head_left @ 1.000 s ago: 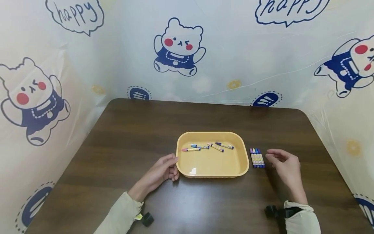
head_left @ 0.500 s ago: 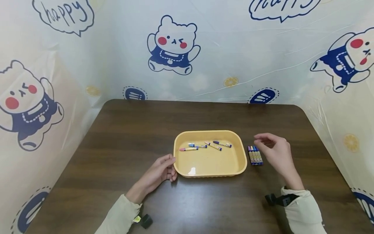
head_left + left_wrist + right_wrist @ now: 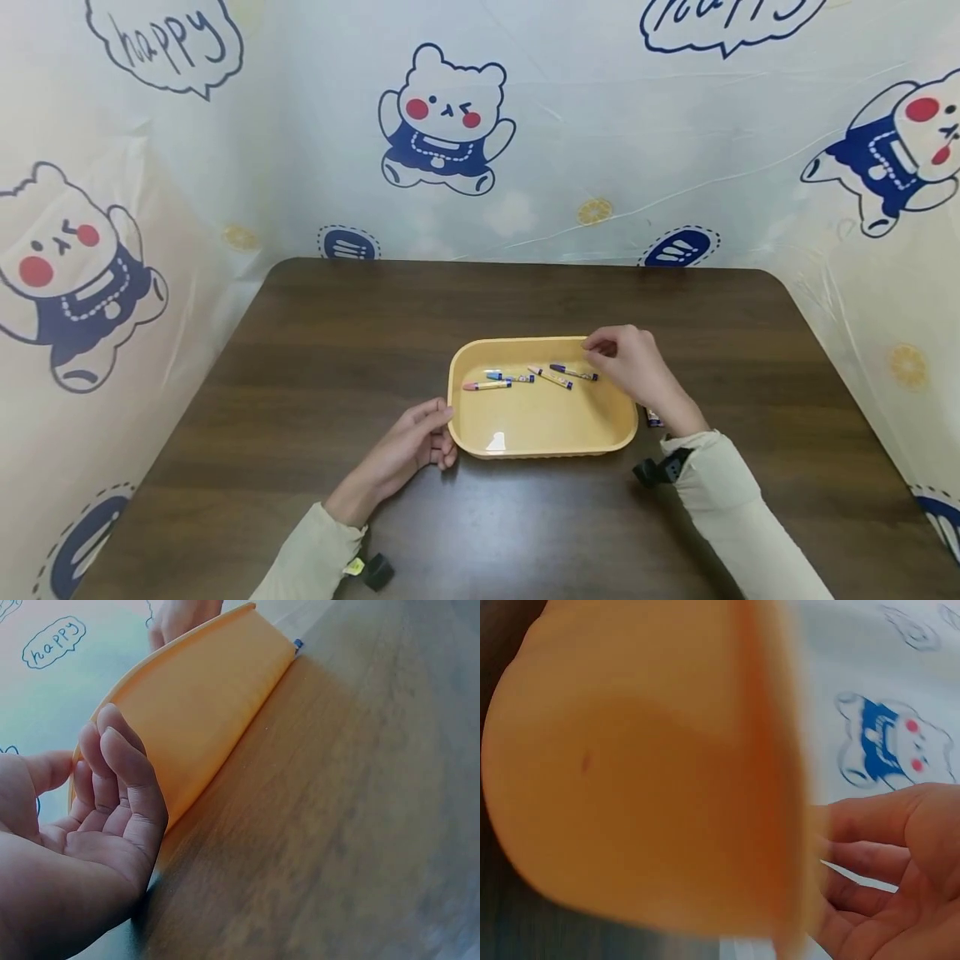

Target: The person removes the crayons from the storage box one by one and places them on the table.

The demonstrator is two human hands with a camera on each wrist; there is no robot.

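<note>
My left hand [image 3: 411,440] pinches the left rim of a yellow plastic tray [image 3: 555,429], thumb on the rim and fingers curled beneath; the left wrist view shows this grip close up. Inside, several crayons lie loose toward the back: a pink-tipped crayon [image 3: 487,386], a light blue crayon [image 3: 512,378], a pale-tipped crayon [image 3: 551,378] and a dark blue crayon [image 3: 573,372]. Above the tray's right back corner is my right hand [image 3: 637,367], fingers loosely bent, with nothing visible in them. Its fingertips are partly hidden behind the rim in the right wrist view.
Right of the tray, more crayons [image 3: 654,419] lie on the dark wooden table [image 3: 360,333], mostly covered by my right forearm. Cartoon-printed sheeting [image 3: 555,125] surrounds the table's back and sides.
My right hand has moved left, from beside the row of crayons on the table to over the tray. The left hand keeps its hold on the rim.
</note>
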